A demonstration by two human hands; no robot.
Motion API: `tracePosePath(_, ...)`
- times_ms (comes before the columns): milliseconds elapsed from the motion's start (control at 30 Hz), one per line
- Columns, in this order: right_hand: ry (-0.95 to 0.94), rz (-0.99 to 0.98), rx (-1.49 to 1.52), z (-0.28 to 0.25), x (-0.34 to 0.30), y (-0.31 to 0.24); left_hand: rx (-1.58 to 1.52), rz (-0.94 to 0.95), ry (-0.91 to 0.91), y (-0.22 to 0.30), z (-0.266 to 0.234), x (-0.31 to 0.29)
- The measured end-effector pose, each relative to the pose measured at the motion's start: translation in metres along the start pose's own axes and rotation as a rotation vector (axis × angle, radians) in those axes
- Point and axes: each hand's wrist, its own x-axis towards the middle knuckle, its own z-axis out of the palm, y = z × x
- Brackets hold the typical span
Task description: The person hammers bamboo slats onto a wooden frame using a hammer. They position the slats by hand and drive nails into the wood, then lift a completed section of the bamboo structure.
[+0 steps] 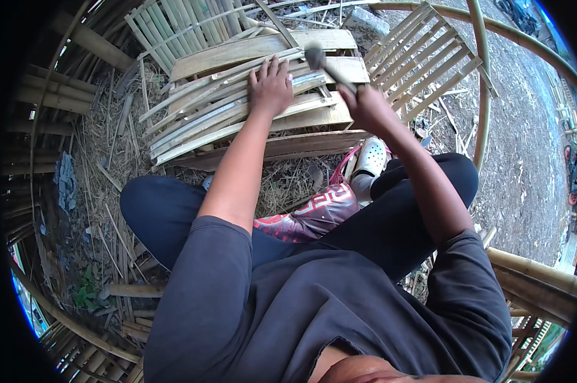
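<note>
My left hand point(270, 88) lies with its fingers spread over a row of long, pale bamboo strips point(202, 113), pressing on them from above. These strips rest side by side across wooden boards point(237, 52) that form a low bench in front of me. In my right hand point(369, 110) is a hammer point(314, 57), gripped by its handle. Its slightly blurred head is raised over the strips, just to the right of my left fingers. Whether a nail stands under it I cannot tell.
A slatted bamboo panel point(422, 60) leans at the far right, another point(180, 29) at the far left. A curved bamboo pole point(482, 96) rises on the right. Between my legs lies a dark red printed sack point(320, 207), near a white clog point(371, 157). Scraps litter the ground point(119, 172).
</note>
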Motion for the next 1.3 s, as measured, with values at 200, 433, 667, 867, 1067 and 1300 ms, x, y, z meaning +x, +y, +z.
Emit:
tracePosePath(200, -0.05, -0.028, 0.089, -0.031, -0.017, -0.051, 0.009, -0.049, -0.001, -0.009, -0.001, -0.005)
tracePosePath(433, -0.088, 0.089, -0.061, 0.008, 0.009, 0.013, 0.01, -0.02, -0.007, 0.007, 0.003, 0.002)
tracePosePath(667, 0.063, -0.077, 0.039, -0.03, -0.011, -0.042, -0.004, -0.04, 0.004, -0.01, -0.004, -0.004)
tracePosePath(867, -0.093, 0.028, 0.012, -0.035, -0.004, -0.046, 0.018, -0.045, 0.019, -0.009, 0.0, -0.007)
tracePosePath(1067, 0.031, -0.047, -0.109, -0.001, 0.004, -0.007, 0.0, -0.021, 0.029, 0.001, 0.001, 0.0)
tracePosePath(1300, -0.039, 0.024, 0.058, -0.04, -0.011, -0.056, 0.011, -0.057, 0.005, -0.007, -0.003, -0.007)
